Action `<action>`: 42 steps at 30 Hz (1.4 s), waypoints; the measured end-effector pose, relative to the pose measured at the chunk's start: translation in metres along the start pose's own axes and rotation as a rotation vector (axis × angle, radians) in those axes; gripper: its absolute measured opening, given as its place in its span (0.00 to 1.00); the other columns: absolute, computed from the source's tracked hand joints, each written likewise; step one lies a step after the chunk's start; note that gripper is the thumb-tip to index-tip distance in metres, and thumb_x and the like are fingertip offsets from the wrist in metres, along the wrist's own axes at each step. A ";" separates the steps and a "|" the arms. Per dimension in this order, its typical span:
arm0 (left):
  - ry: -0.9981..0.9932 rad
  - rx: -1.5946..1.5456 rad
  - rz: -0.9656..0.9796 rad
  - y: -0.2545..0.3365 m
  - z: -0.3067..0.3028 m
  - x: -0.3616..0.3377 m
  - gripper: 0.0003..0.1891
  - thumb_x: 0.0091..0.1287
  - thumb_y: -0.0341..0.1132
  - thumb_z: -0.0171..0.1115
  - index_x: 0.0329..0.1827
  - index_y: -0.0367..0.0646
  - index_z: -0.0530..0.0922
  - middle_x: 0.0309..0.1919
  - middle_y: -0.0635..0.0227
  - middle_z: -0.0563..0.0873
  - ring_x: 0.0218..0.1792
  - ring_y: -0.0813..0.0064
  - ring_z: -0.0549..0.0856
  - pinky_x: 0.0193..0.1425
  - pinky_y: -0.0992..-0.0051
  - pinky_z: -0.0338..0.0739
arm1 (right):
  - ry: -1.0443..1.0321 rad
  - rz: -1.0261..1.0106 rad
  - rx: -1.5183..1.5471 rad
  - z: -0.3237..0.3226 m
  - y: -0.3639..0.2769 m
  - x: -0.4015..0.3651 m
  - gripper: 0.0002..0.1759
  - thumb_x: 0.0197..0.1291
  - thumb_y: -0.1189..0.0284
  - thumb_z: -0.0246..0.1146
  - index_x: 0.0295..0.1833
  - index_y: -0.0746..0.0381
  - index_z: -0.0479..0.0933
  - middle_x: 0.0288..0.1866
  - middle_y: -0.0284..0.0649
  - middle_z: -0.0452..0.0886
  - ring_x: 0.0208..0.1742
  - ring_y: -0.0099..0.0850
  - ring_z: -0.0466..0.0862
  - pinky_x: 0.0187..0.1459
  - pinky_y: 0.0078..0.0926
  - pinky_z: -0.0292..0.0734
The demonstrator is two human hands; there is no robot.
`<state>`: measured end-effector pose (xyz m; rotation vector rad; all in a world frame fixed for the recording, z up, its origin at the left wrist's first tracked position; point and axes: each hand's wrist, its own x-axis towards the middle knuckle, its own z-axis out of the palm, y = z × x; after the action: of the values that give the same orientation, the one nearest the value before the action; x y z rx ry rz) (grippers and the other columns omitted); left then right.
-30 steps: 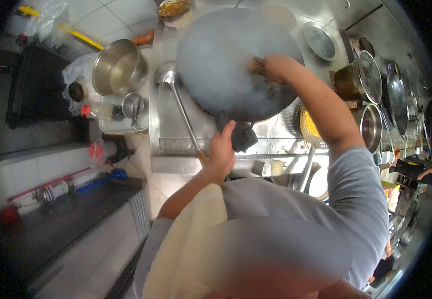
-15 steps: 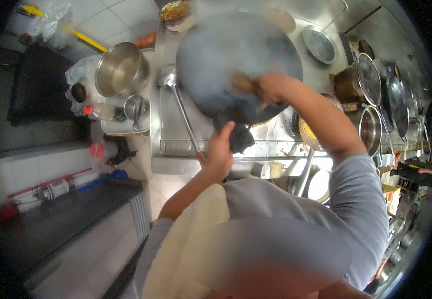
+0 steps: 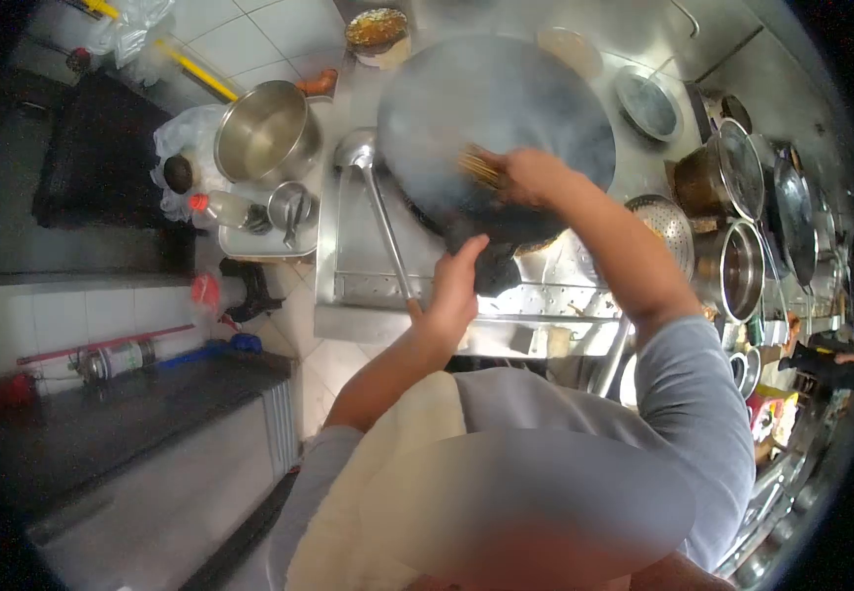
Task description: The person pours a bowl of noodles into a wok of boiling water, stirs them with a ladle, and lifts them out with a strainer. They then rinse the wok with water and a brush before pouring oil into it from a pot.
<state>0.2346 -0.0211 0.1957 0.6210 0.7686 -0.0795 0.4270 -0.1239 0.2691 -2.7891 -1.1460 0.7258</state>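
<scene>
A large dark wok (image 3: pixel 545 108) sits on the steel stove, with steam or smoke hazing its inside. My right hand (image 3: pixel 537 179) is closed around a bamboo wok brush (image 3: pixel 483 167), whose bristles point left inside the wok. At the near rim, my left hand (image 3: pixel 456 291) grips the wok through a black cloth (image 3: pixel 496 271), thumb on top; the cloth hides the part of the rim or handle beneath. Just left of the wok, a long-handled ladle (image 3: pixel 379 212) lies on the stove, its handle end passing by my left hand.
On the left stand a steel pot (image 3: pixel 267 133), a red-capped bottle (image 3: pixel 225 210) and a small steel cup (image 3: pixel 291 209). A perforated strainer (image 3: pixel 665 231) and steel pots (image 3: pixel 729 271) crowd the right side. A lidded container (image 3: pixel 378 37) stands behind the wok.
The whole view has shifted, so the stove appears farther right. Within the wok, my right hand and the brush have moved left. My left hand keeps its hold at the near rim.
</scene>
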 end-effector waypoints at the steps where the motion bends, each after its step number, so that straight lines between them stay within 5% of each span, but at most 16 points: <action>1: -0.010 0.007 -0.011 -0.001 -0.006 0.002 0.21 0.62 0.35 0.70 0.53 0.30 0.76 0.42 0.64 0.84 0.38 0.72 0.84 0.47 0.73 0.79 | -0.130 0.050 0.009 -0.006 0.000 -0.022 0.37 0.52 0.60 0.66 0.71 0.48 0.70 0.45 0.52 0.85 0.47 0.50 0.84 0.48 0.44 0.78; 4: -0.014 0.114 0.001 -0.010 -0.008 0.021 0.24 0.59 0.38 0.72 0.49 0.27 0.77 0.40 0.62 0.84 0.39 0.73 0.82 0.45 0.73 0.77 | -0.122 0.253 0.062 0.010 0.021 -0.084 0.40 0.51 0.58 0.68 0.72 0.49 0.69 0.50 0.52 0.84 0.50 0.52 0.83 0.51 0.43 0.78; 6: 0.069 0.064 0.033 -0.019 -0.012 0.027 0.22 0.57 0.38 0.72 0.45 0.26 0.79 0.36 0.61 0.83 0.36 0.73 0.81 0.42 0.73 0.76 | 0.242 0.423 0.217 0.022 0.016 -0.138 0.41 0.50 0.62 0.70 0.73 0.45 0.67 0.49 0.54 0.85 0.48 0.50 0.85 0.50 0.41 0.80; 7: 0.022 0.075 0.086 -0.009 -0.002 0.008 0.19 0.57 0.37 0.70 0.41 0.27 0.80 0.34 0.60 0.83 0.38 0.72 0.80 0.43 0.72 0.75 | 0.239 0.441 0.214 0.031 0.013 -0.159 0.41 0.50 0.62 0.70 0.73 0.45 0.67 0.49 0.54 0.85 0.48 0.50 0.85 0.50 0.41 0.80; 9: 0.058 0.152 0.139 -0.011 -0.006 0.012 0.18 0.57 0.37 0.69 0.40 0.27 0.80 0.34 0.60 0.83 0.37 0.71 0.80 0.42 0.71 0.75 | 0.550 0.466 0.565 0.046 0.009 -0.193 0.42 0.52 0.59 0.71 0.74 0.52 0.67 0.51 0.53 0.85 0.50 0.47 0.85 0.53 0.37 0.78; 12: -0.002 0.163 0.147 0.007 -0.002 -0.028 0.17 0.57 0.36 0.67 0.40 0.28 0.78 0.37 0.59 0.82 0.40 0.70 0.81 0.42 0.70 0.76 | 0.603 0.596 0.801 0.067 0.009 -0.225 0.43 0.54 0.57 0.72 0.74 0.60 0.66 0.55 0.54 0.83 0.54 0.44 0.84 0.57 0.35 0.76; 14: 0.193 0.255 0.086 0.015 -0.002 -0.036 0.12 0.57 0.33 0.66 0.42 0.39 0.79 0.36 0.64 0.84 0.37 0.67 0.85 0.40 0.64 0.84 | 0.717 0.566 0.747 0.073 0.013 -0.235 0.43 0.55 0.57 0.71 0.73 0.61 0.66 0.57 0.55 0.82 0.57 0.43 0.83 0.59 0.34 0.74; 16: 0.144 0.142 0.118 0.011 -0.006 -0.051 0.11 0.57 0.33 0.66 0.41 0.40 0.79 0.37 0.64 0.84 0.36 0.67 0.86 0.40 0.64 0.84 | 0.786 0.565 0.667 0.071 0.018 -0.242 0.43 0.56 0.57 0.71 0.74 0.61 0.65 0.58 0.55 0.81 0.57 0.42 0.83 0.59 0.34 0.74; 18: 0.041 0.111 0.194 0.009 -0.019 -0.058 0.21 0.56 0.33 0.69 0.48 0.30 0.74 0.40 0.61 0.80 0.36 0.70 0.78 0.42 0.72 0.75 | 0.781 0.528 0.683 0.048 0.013 -0.247 0.44 0.56 0.57 0.71 0.75 0.61 0.64 0.58 0.56 0.81 0.57 0.43 0.83 0.59 0.35 0.75; 23: 0.149 0.245 0.272 0.018 -0.013 -0.103 0.14 0.56 0.30 0.68 0.41 0.32 0.76 0.36 0.66 0.80 0.35 0.75 0.77 0.42 0.73 0.73 | 0.764 0.402 0.612 0.026 0.041 -0.219 0.44 0.56 0.54 0.70 0.74 0.61 0.64 0.57 0.57 0.81 0.57 0.44 0.83 0.58 0.35 0.75; 26: 0.190 0.334 0.319 0.020 -0.007 -0.122 0.13 0.56 0.29 0.66 0.42 0.32 0.78 0.35 0.68 0.81 0.36 0.77 0.78 0.43 0.74 0.73 | 0.711 0.291 0.457 0.015 0.058 -0.190 0.43 0.58 0.56 0.68 0.75 0.63 0.63 0.51 0.55 0.84 0.48 0.39 0.85 0.51 0.33 0.77; 27: 0.141 0.337 0.418 0.021 -0.005 -0.126 0.14 0.57 0.29 0.66 0.44 0.32 0.79 0.34 0.68 0.82 0.35 0.77 0.78 0.42 0.75 0.73 | 0.749 0.235 0.384 0.018 0.069 -0.173 0.43 0.57 0.57 0.67 0.75 0.62 0.62 0.42 0.53 0.85 0.37 0.38 0.86 0.42 0.34 0.79; 28: 0.092 0.342 0.516 0.021 -0.001 -0.133 0.15 0.57 0.29 0.66 0.46 0.32 0.80 0.34 0.68 0.83 0.34 0.77 0.79 0.41 0.75 0.73 | 0.745 0.227 0.393 0.011 0.069 -0.165 0.43 0.57 0.57 0.67 0.75 0.62 0.62 0.42 0.53 0.85 0.37 0.38 0.86 0.42 0.34 0.79; 30: 0.153 0.403 0.574 0.026 0.023 -0.163 0.16 0.58 0.29 0.65 0.48 0.32 0.80 0.35 0.68 0.84 0.34 0.78 0.80 0.40 0.75 0.74 | 0.525 0.295 0.361 -0.009 0.060 -0.153 0.40 0.58 0.58 0.65 0.75 0.59 0.63 0.36 0.49 0.85 0.31 0.36 0.85 0.37 0.36 0.79; 36: 0.160 0.699 0.767 0.044 0.043 -0.179 0.13 0.56 0.31 0.65 0.41 0.32 0.82 0.33 0.67 0.85 0.33 0.77 0.80 0.39 0.74 0.75 | 0.272 0.323 0.315 -0.011 0.081 -0.119 0.36 0.59 0.60 0.63 0.73 0.53 0.65 0.34 0.47 0.85 0.30 0.40 0.85 0.37 0.40 0.79; 42: 0.232 1.067 0.863 0.056 0.088 -0.201 0.16 0.54 0.36 0.64 0.40 0.31 0.80 0.31 0.60 0.86 0.32 0.73 0.82 0.40 0.71 0.77 | 0.383 0.256 0.316 0.017 0.114 -0.128 0.36 0.58 0.57 0.64 0.72 0.53 0.67 0.37 0.51 0.86 0.35 0.46 0.86 0.41 0.42 0.80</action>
<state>0.1600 -0.0551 0.4070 1.9594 0.5791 0.4122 0.4152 -0.2958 0.2819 -2.6621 -0.5625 0.3219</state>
